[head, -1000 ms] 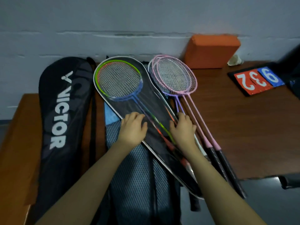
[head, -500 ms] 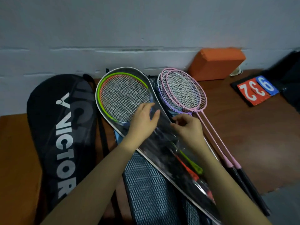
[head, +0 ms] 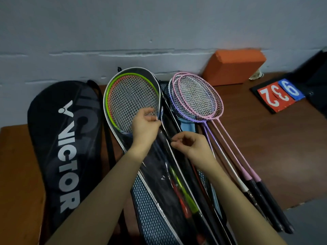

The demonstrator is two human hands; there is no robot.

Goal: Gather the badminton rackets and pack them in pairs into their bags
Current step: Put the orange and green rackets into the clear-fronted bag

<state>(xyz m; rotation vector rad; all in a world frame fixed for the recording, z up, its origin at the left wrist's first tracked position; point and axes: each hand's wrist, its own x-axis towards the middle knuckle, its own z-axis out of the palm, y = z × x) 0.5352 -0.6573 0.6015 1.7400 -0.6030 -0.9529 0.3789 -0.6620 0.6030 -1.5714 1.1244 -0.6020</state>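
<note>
Clear plastic white-edged racket bag [head: 155,156] lies mid-tabletop [head: 265,147], holding green and orange rackets [head: 131,101]. Left hand [head: 146,125] pinches the bag's right edge; right hand [head: 192,144] pinches its zipper edge. Pink and purple rackets [head: 198,99] lie just right.

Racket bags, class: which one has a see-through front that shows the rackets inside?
The white-edged clear bag under both hands; the black Victor bag on its left is opaque.

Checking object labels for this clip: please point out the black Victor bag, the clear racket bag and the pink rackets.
black Victor bag [head: 53,138], head view, on the dark fabric left of the lettering.
clear racket bag [head: 152,80], head view, on its white-edged top rim.
pink rackets [head: 200,98], head view, on the strings of the front head.
</note>
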